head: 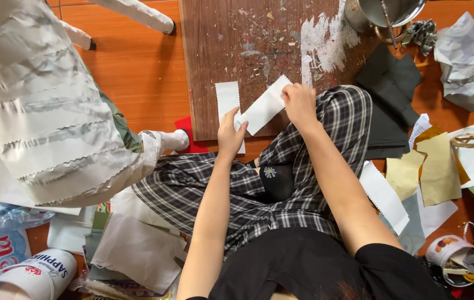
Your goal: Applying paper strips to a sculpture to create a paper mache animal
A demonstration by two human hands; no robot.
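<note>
I sit cross-legged in checked trousers on an orange floor, a brown wooden board [237,44] in front of me. My right hand [299,103] pinches the upper end of a white paper strip [264,105] with zigzag-cut ends, held slanted over the board's near edge. My left hand [231,132] touches the strip's lower end with its fingertips and rests on a second white strip [227,99] lying upright on the board.
A large stack of white zigzag-edged sheets [42,105] fills the left. A metal pot [384,14], dark grey cloth [389,100] and crumpled paper [470,61] lie at the right. Yellow and white paper pieces [437,172], paper cups [37,275] and scraps surround me.
</note>
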